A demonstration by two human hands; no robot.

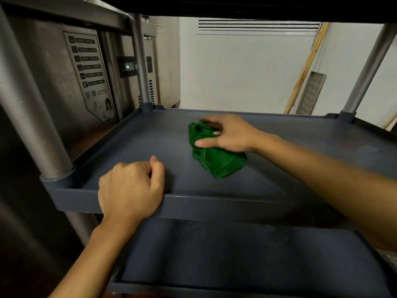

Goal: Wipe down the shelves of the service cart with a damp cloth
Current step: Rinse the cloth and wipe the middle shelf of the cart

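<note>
Left hand [131, 188] — nearest the lens, curled into a loose fist with nothing inside it, set on the front rim [214, 204] of the middle shelf [129, 143]. Likely purpose: bracing the service cart so it does not roll under the wiping pressure.

Lower shelf [214, 254]: dark grey, below the rim and bare in the visible part.

Green cloth [217, 162]: bunched, lying near the centre of the middle shelf, well apart from the left hand.

Right hand [229, 134] — reaching in from the right, fingers spread and fairly straight, pressing down on the far half of the cloth. The near half sticks out from under the palm toward the camera. The flat hand probably spreads pressure across the cloth for a sweeping stroke, not for lifting it.

Cart post [140, 61]: grey, upright at the back-left corner.

Steel appliance [49, 78]: just beside the cart on the left, bearing a printed label [88, 69].
</note>
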